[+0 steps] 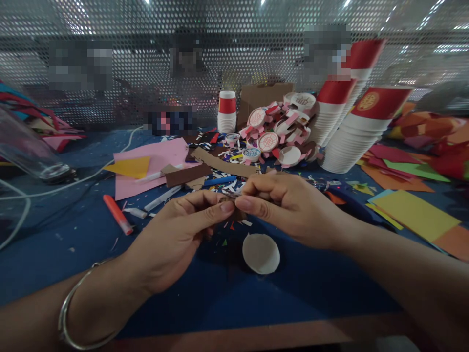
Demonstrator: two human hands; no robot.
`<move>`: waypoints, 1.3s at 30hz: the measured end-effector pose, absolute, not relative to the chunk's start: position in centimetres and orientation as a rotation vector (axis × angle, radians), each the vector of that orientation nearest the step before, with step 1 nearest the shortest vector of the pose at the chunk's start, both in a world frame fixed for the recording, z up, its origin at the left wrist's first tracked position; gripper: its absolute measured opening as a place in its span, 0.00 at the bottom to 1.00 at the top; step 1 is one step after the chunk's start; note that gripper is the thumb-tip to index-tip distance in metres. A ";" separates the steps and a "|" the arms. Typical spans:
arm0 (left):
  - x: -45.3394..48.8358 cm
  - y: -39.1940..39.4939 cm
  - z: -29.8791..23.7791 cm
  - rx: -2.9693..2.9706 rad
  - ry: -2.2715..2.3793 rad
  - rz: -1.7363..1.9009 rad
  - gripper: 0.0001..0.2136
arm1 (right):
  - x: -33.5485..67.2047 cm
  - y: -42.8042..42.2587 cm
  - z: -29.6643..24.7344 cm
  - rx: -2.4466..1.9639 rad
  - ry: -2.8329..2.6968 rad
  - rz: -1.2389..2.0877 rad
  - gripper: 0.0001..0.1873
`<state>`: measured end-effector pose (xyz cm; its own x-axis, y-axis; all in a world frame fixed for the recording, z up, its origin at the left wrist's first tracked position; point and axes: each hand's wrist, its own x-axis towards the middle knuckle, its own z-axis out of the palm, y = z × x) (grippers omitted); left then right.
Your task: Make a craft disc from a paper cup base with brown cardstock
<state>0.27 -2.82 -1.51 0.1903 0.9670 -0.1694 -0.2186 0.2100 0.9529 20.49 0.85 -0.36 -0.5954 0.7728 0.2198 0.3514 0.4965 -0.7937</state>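
Note:
My left hand (190, 220) and my right hand (286, 208) meet over the middle of the table, thumbs and fingertips pinched together. Between them is a small brown piece of paper (240, 215), mostly hidden by the fingers; its shape cannot be made out. Just below my right hand, a round white paper disc (261, 253) lies on the blue tabletop. Paper scraps (230, 186) in mixed colours are strewn behind the fingers.
Stacked red-and-white paper cups (366, 127) lean at the right beside a heap of cut cup bottoms (269, 142). Coloured paper sheets (417, 210) lie right, pink paper (154, 161) left. An orange-red marker (117, 214), a cable (120, 151) and a clear container (36, 146) are left.

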 end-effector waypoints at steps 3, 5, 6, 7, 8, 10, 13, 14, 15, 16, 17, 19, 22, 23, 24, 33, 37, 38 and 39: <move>0.2 -2.8 -1.3 0.954 0.981 1.040 0.05 | 20.5 0.8 -0.3 -0.914 -2.177 0.991 0.20; 0.1 -2.7 -1.2 0.956 0.962 1.027 0.05 | 20.5 0.9 -0.3 -0.906 -2.176 0.990 0.20; 0.1 -2.7 -1.2 0.961 0.954 1.020 0.06 | 20.5 0.9 -0.3 -0.898 -2.175 0.987 0.20; 0.1 -2.7 -1.2 0.967 0.950 1.014 0.06 | 20.5 1.0 -0.3 -0.891 -2.172 0.985 0.20; 0.1 -2.7 -1.2 0.971 0.948 1.010 0.06 | 20.5 1.1 -0.4 -0.886 -2.170 0.985 0.20; 0.0 -2.7 -1.4 0.964 0.957 1.009 0.06 | 20.6 1.3 -0.5 -0.884 -2.167 0.995 0.19; 0.1 -2.7 -1.6 0.945 0.969 1.019 0.05 | 20.6 1.4 -0.7 -0.885 -2.174 1.023 0.19; 0.1 -2.7 -1.7 0.938 0.973 1.019 0.05 | 20.6 1.4 -0.7 -0.886 -2.178 1.033 0.19; 0.1 -2.7 -1.7 0.933 0.974 1.016 0.05 | 20.6 1.4 -0.7 -0.887 -2.181 1.044 0.18; 0.1 -2.7 -1.6 0.931 0.978 1.011 0.05 | 20.6 1.4 -0.7 -0.887 -2.182 1.055 0.18; 0.1 -2.7 -1.6 0.932 0.984 1.005 0.05 | 20.6 1.4 -0.7 -0.883 -2.180 1.064 0.18; 0.1 -2.7 -1.4 0.939 0.999 0.998 0.06 | 20.6 1.3 -0.7 -0.869 -2.173 1.068 0.17; -0.1 -2.8 -1.1 0.952 1.012 0.986 0.06 | 20.6 1.3 -0.6 -0.871 -2.189 1.036 0.19; -0.1 -2.8 -1.0 0.957 1.012 0.980 0.06 | 20.6 1.2 -0.6 -0.877 -2.199 1.025 0.19; -0.1 -2.9 -1.0 0.961 1.011 0.976 0.05 | 20.6 1.2 -0.6 -0.882 -2.206 1.020 0.20; -0.1 -2.7 -1.3 0.939 1.001 0.999 0.05 | 20.6 1.7 -0.8 -0.898 -2.246 0.966 0.23; -0.1 -2.6 -1.7 0.954 0.981 1.000 0.05 | 20.5 1.7 -1.0 -0.878 -2.264 0.967 0.24; 0.0 -2.6 -1.7 0.955 0.978 0.995 0.04 | 20.5 1.6 -1.0 -0.876 -2.259 0.977 0.24; 0.0 -2.6 -1.7 0.954 0.977 0.991 0.04 | 20.5 1.6 -1.0 -0.877 -2.253 0.988 0.24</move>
<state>-0.03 -2.60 -1.67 0.2411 0.9488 -0.2042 -0.2179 0.2580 0.9413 20.50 1.58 -1.00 -0.6527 0.7307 0.1999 0.3481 0.5237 -0.7776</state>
